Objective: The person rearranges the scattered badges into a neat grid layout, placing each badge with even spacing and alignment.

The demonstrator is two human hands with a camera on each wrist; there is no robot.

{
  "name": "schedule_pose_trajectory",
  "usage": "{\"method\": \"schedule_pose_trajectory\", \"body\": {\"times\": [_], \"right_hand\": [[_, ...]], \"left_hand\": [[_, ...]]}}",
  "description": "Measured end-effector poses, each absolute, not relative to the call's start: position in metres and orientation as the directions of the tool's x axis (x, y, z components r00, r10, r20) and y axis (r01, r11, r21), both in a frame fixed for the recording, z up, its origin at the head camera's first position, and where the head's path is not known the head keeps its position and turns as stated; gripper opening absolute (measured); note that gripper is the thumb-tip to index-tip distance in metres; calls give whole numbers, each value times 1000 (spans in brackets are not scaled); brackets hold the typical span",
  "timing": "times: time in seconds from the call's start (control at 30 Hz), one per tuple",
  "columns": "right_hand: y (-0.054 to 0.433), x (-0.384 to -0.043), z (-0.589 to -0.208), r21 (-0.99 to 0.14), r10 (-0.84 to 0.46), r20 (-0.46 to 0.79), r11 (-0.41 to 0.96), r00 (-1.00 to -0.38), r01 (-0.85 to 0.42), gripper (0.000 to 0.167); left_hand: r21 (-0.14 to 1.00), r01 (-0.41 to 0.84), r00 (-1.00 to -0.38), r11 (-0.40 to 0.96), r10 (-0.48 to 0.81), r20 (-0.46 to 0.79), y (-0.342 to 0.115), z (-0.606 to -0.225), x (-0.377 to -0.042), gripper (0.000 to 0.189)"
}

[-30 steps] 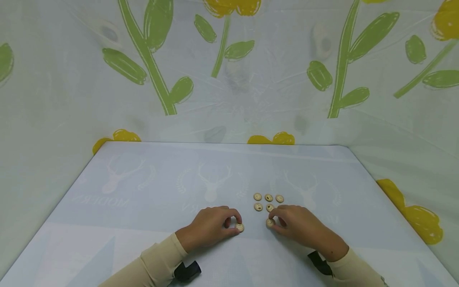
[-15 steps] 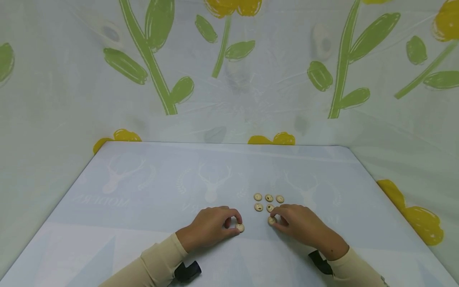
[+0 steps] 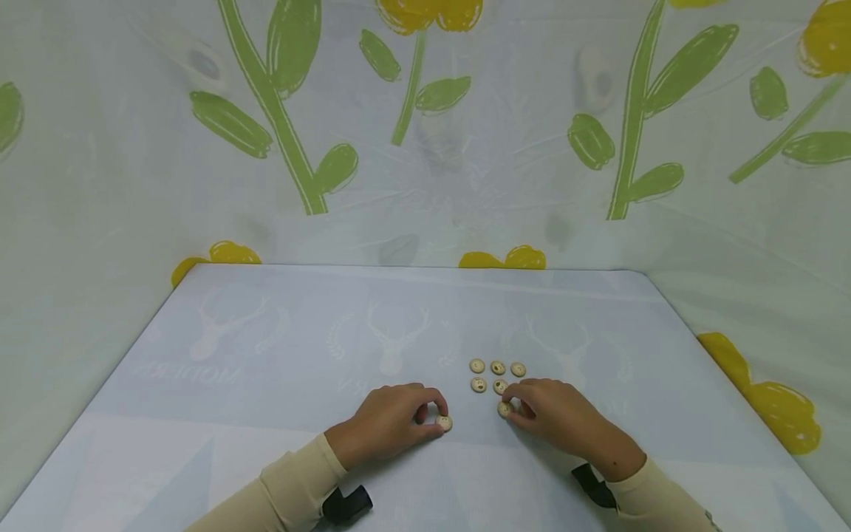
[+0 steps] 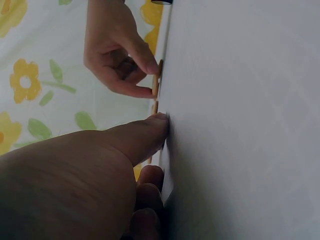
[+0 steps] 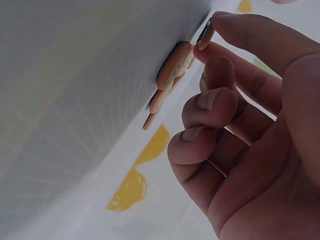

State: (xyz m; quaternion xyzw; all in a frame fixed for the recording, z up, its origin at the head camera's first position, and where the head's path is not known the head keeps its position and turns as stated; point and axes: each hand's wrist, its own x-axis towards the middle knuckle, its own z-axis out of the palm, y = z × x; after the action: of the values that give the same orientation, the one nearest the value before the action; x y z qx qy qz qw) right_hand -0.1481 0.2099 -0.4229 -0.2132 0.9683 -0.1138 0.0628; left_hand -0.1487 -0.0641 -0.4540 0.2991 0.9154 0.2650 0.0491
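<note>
In the head view my left hand (image 3: 395, 420) pinches a round pale wooden button (image 3: 444, 423) between thumb and forefinger, low on the table. To its right, my right hand (image 3: 561, 417) pinches another wooden button (image 3: 505, 409) just below a small group of buttons. That group has an upper row ending at a button (image 3: 477, 366) on the left, and a lower row with a button (image 3: 478, 385) beneath it. The right wrist view shows the pinched button (image 5: 205, 35) tilted between thumb and forefinger, the other fingers curled. My left hand largely hides its button in the left wrist view.
A pale table (image 3: 266, 355) with faint deer prints lies under both hands. Flower-patterned cloth (image 3: 465, 170) hangs behind and at the sides. A black wrist device (image 3: 348, 505) is strapped under the left forearm, with another (image 3: 594, 486) on the right.
Over the last second my right hand has shifted its button slightly up and to the right, closer to the lower row. My left hand has stayed in place.
</note>
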Motion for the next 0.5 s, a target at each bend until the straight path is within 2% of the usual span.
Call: {"method": "schedule_pose_trajectory", "body": {"times": [0.5], "right_hand": [[211,-148,-425,-248,-442,-78,877,-893,-412,14]], "left_hand": [[512,521,-818,682,571,72,-63,-455,-149,18]]}}
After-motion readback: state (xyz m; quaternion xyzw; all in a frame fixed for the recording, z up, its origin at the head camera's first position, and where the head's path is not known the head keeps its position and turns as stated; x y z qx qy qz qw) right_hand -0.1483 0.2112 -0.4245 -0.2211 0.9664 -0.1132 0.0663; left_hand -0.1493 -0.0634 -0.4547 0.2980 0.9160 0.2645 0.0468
